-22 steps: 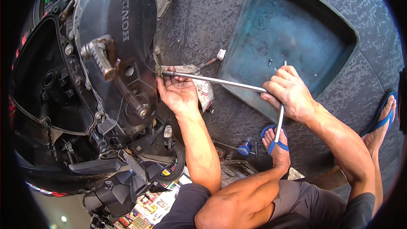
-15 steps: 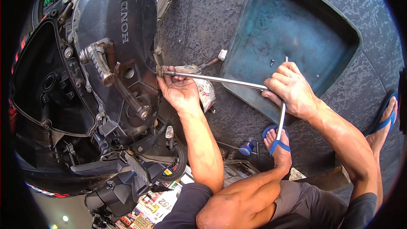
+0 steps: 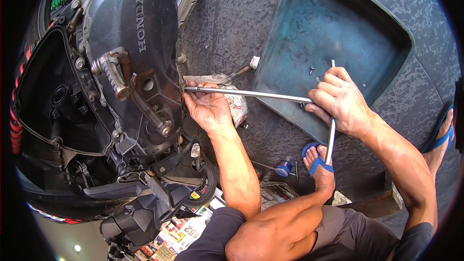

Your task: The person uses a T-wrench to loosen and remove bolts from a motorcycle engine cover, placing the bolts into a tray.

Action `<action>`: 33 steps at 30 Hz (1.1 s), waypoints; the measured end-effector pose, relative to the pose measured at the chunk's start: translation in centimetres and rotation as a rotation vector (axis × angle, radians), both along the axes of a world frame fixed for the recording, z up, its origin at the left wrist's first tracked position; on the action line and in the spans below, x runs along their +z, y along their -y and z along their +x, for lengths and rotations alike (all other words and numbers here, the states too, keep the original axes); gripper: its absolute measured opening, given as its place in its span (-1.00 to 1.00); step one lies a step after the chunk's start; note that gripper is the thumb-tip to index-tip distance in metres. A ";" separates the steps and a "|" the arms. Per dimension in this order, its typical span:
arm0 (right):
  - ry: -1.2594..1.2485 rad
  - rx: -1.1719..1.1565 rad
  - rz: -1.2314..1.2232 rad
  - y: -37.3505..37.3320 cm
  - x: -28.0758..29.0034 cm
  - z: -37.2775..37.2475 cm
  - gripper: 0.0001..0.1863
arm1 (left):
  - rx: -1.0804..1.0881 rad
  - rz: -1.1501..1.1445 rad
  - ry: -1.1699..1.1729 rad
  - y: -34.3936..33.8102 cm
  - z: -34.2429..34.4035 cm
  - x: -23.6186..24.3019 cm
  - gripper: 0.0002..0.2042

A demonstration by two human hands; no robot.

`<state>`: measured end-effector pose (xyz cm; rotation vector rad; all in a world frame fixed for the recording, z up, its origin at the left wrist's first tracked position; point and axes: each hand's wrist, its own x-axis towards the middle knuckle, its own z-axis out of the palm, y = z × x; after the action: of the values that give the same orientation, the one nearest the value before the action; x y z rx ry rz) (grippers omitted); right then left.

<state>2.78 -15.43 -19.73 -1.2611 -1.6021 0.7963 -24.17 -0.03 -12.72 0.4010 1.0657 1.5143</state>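
A long silver T-handle wrench [image 3: 261, 95] lies almost level, its socket end against the lower edge of the black engine cover [image 3: 153, 63]. My right hand [image 3: 340, 100] is closed around its crossbar, which points up and down past my fist. At the socket end my left hand [image 3: 209, 108] is turned palm up, with curled fingers holding the shaft close to the cover's edge. The fastener under the socket is hidden. A blue-green tray [image 3: 333, 24] lies beneath my right hand, with a small bolt [image 3: 311, 70] in it.
A kick-start lever [image 3: 150, 111] juts from the scooter's cover. A stand leg [image 3: 241, 70] and a white stained container [image 3: 237, 108] lie behind my left hand. Near my sandalled foot [image 3: 320, 169] sit a blue-capped item [image 3: 283, 168] and a small metal rod. The tire [image 3: 191, 0] is at the top.
The wrench's crossbar has turned slightly and stands nearer to upright, my right hand moving with it. My left hand stays at the socket end. The whole view has shifted a little.
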 end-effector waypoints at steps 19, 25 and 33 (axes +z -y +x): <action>-0.210 -0.021 -0.228 1.8 6.6 -2.8 -0.73 | -0.850 -0.183 -0.127 10.0 7.5 1.6 -0.21; -1.810 0.165 -1.346 2.3 8.4 -3.8 -0.53 | -0.984 -0.179 -0.425 13.4 8.5 3.4 -0.53; -0.541 0.054 -0.181 6.0 9.0 0.5 -0.43 | -0.732 -0.486 -0.297 15.3 7.7 6.4 -0.62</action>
<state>3.31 -21.47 -10.74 -1.0101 -1.1465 1.2194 -16.46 -15.37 -6.29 0.5977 1.2864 0.5346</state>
